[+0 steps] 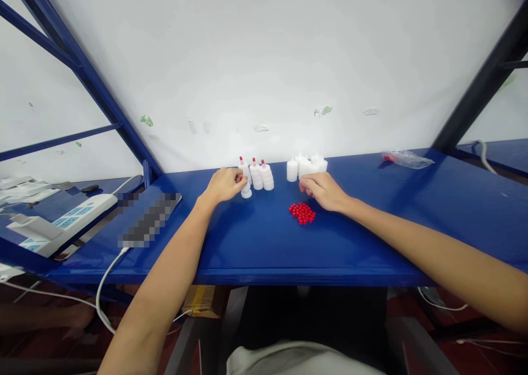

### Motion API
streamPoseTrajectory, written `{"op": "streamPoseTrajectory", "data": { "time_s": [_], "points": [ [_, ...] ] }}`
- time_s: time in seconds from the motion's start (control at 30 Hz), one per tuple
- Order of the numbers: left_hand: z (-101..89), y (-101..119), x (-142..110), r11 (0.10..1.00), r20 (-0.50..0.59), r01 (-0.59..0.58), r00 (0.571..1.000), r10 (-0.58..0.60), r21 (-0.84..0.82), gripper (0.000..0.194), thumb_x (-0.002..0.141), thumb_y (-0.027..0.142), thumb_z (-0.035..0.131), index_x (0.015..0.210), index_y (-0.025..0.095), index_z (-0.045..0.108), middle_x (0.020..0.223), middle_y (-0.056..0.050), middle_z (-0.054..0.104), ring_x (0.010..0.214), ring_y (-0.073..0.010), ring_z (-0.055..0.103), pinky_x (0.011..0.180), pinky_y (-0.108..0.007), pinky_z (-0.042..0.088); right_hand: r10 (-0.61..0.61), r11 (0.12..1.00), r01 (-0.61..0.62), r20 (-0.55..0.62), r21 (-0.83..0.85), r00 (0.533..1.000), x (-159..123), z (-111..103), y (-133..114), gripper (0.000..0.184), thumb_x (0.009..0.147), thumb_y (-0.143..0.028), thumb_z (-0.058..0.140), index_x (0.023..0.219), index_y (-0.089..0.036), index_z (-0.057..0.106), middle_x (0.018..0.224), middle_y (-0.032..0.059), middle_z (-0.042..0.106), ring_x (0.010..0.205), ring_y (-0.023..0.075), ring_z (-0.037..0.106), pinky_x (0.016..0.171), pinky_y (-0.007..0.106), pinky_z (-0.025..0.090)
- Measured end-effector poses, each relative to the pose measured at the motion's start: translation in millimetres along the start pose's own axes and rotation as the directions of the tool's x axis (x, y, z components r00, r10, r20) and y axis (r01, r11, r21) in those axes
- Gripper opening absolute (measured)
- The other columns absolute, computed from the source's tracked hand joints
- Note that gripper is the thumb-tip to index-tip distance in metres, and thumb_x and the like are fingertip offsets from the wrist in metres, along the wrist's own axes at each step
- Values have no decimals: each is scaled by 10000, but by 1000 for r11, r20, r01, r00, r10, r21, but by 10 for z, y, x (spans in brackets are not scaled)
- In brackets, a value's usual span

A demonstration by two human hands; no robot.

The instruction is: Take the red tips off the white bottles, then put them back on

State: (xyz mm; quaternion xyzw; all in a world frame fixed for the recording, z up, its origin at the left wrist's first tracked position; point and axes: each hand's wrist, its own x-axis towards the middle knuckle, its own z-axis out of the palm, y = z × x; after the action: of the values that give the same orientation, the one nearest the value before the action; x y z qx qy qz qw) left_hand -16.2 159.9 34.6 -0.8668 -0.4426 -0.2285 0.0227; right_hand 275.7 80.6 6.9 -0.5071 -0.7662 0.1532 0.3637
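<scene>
My left hand (225, 184) is curled round a small white bottle (246, 191) with a red cap, standing on the blue table (256, 243). Right beside it stand a few more white bottles with red caps (260, 175). My right hand (324, 191) rests with fingers curled just in front of a group of uncapped white bottles (306, 167); what it pinches, if anything, is hidden. A heap of small red caps (302, 213) lies on the table just left of and below that hand.
A clear plastic bag (406, 158) lies at the back right. A white power strip (61, 224) and a cable (108, 273) sit at the left, beside a blurred flat item (146, 219). Blue frame struts (82, 72) rise on both sides before a white wall.
</scene>
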Motion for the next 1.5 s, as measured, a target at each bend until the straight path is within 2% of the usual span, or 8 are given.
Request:
{"op": "streamPoseTrajectory", "data": {
  "time_s": [0.1,0.23,0.3,0.37,0.47,0.6,0.73,1.5],
  "points": [
    [5,22,-5,998,49,56,997,-56,10,344,818,423,524,566,194,475,549,-8,509,505,-139,400,551,-276,201,-26,1000,26,46,-16,999,28,13,29,364,875,-276,359,613,-176,590,691,42,600,670,171,539,665,305,356],
    [-94,131,-26,991,-231,133,965,-126,15,386,872,431,462,579,182,484,537,-2,484,513,-128,386,557,-269,230,-35,999,35,46,3,998,54,33,27,366,878,-301,397,637,-174,642,813,59,641,770,186,575,763,315,384],
    [-140,273,-39,1000,-294,24,955,-28,-16,372,889,366,425,572,175,464,529,11,459,507,-113,367,563,-267,253,17,998,-20,52,54,999,58,45,20,370,882,-335,418,658,-176,667,823,58,672,788,192,589,774,318,390],
    [-135,473,-57,978,-126,-203,972,196,-42,340,861,308,440,550,171,446,531,15,464,513,-106,373,568,-267,270,53,993,-61,80,102,995,56,58,17,367,878,-354,440,666,-177,682,807,55,696,795,197,603,781,319,397],
    [-26,781,-93,896,140,-432,886,443,-101,318,822,266,480,524,165,430,545,11,507,570,-115,435,655,-279,339,39,987,-56,119,152,992,47,73,18,350,865,-366,470,660,-170,675,772,54,704,782,196,620,778,312,415],
    [152,954,-143,916,301,-378,866,400,-132,230,840,255,457,639,173,532,520,16,512,506,-122,433,575,-279,317,21,991,-36,113,132,993,33,80,16,318,857,-364,475,675,-166,644,713,43,680,708,185,611,695,296,420],
    [224,923,-164,925,323,-376,870,373,-57,194,865,327,489,969,187,576,675,-7,622,576,-168,533,549,-281,303,3,995,-12,88,96,996,22,71,-7,280,863,-337,455,704,-171,615,662,17,641,649,165,580,642,280,391],
    [358,1017,-3,825,397,-554,786,474,111,388,991,425,315,1089,187,606,805,-84,703,688,-247,666,615,-325,443,-96,995,97,104,-7,990,39,50,-30,287,877,-285,401,666,-174,559,603,-12,531,588,129,467,597,269,294]
  ]
}}
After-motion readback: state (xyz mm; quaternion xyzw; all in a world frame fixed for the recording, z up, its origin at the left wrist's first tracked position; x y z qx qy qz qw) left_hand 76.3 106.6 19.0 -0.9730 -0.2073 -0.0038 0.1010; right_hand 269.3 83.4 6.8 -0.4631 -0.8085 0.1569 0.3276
